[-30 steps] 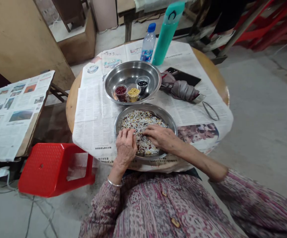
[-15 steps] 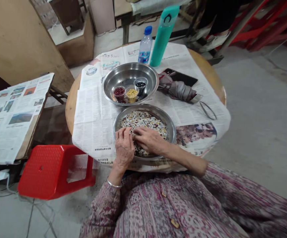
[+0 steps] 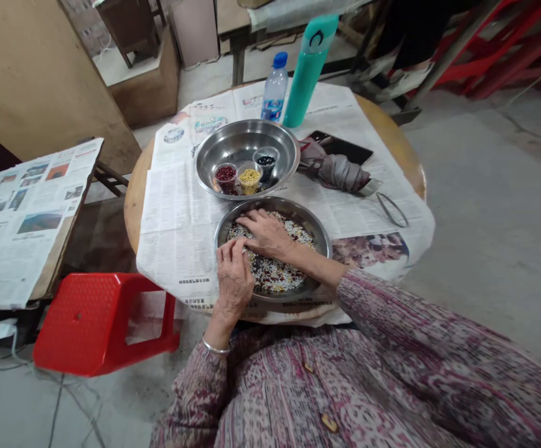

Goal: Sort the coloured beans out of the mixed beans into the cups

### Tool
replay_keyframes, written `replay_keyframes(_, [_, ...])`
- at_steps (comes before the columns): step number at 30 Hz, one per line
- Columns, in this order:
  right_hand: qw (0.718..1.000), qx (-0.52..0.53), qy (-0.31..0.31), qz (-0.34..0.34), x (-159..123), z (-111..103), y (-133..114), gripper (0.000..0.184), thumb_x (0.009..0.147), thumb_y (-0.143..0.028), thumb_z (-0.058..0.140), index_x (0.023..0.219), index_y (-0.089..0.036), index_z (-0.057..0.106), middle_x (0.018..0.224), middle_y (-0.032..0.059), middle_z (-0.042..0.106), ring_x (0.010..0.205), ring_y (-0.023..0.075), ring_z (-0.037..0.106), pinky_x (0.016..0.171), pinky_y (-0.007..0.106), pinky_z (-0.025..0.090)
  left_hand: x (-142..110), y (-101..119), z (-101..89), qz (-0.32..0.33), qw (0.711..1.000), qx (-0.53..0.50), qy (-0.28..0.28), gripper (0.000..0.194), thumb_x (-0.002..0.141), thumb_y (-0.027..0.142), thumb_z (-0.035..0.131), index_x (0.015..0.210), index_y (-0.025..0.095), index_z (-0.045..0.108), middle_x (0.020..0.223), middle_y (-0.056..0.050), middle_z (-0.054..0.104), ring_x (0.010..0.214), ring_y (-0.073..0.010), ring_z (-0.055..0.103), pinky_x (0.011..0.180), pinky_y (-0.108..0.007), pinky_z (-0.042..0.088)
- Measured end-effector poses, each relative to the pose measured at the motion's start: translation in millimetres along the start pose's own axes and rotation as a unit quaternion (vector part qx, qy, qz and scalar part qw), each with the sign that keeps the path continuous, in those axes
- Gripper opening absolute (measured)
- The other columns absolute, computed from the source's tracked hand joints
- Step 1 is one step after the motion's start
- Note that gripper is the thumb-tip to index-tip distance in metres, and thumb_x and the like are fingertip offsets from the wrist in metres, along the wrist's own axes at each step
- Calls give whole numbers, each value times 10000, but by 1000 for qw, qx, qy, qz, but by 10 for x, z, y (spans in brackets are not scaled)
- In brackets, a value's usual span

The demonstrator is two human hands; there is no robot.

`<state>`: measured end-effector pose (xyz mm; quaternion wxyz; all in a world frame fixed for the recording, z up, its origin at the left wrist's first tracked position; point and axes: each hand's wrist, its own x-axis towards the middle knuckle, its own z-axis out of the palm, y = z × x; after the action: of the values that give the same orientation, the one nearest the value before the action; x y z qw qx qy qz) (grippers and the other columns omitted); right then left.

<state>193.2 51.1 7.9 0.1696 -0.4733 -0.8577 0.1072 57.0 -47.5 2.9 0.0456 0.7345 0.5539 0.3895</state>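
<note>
The right hand (image 3: pixel 266 233) is spreading wide on mixed beans (image 3: pixel 272 275) in a steel pan (image 3: pixel 322 244) on the tabletop (image 3: pixel 134 205), and the left hand (image 3: pixel 233 280) is pinching narrow, maybe holding a few beans

The right hand (image 3: pixel 266 234) hides some of the mixed grains (image 3: pixel 272 278).

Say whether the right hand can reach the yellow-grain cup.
Probably yes: the right hand lies close to the yellow-grain cup, with only the rims of the steel plate and steel bowl between.
</note>
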Motion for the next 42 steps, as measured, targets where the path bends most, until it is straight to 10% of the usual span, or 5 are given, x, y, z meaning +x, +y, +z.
replay_keyframes(10, [978,71,-147,-129,-453,-357,158,157,799,-90,597,783,-217,688,876,58,643,893,218,579,825,351,453,-4,28,-7,3,1000,1,19,312,1065,204,398,1345,170,534,1231,-136,606,1178,-246,544,1040,-463,501])
replay_keyframes(20, [990,-1,-29,138,-544,-332,441,333,975,-310,487,1212,-140,648,1131,184,663,978,302,658,875,434,522,8,16,-4,12,1000,16,10,274,1051,175,423,1270,163,587,1192,-125,620,1134,-241,564,1012,-430,525])
replay_keyframes(33, [967,188,-153,-78,-846,-402,-49,204,889,-146,575,954,-223,753,947,57,755,871,203,677,809,338,492,36,14,-45,15,1000,22,-13,292,1073,209,373,1260,157,592,1182,-124,636,1131,-230,569,1015,-437,514])
replay_keyframes(38, [962,183,-194,-55,-821,-391,196,222,872,-150,578,805,-248,765,777,17,749,721,181,661,705,315,491,48,16,-47,13,999,23,-19,286,1074,207,375,1249,171,598,1174,-114,644,1122,-227,571,1016,-436,514])
replay_keyframes(42, [980,183,-79,21,-555,-316,375,269,913,-213,521,903,-255,787,898,27,777,825,199,692,817,349,539,49,20,-50,22,999,27,-15,282,1074,208,378,1245,162,598,1160,-115,643,1101,-227,575,1005,-426,519])
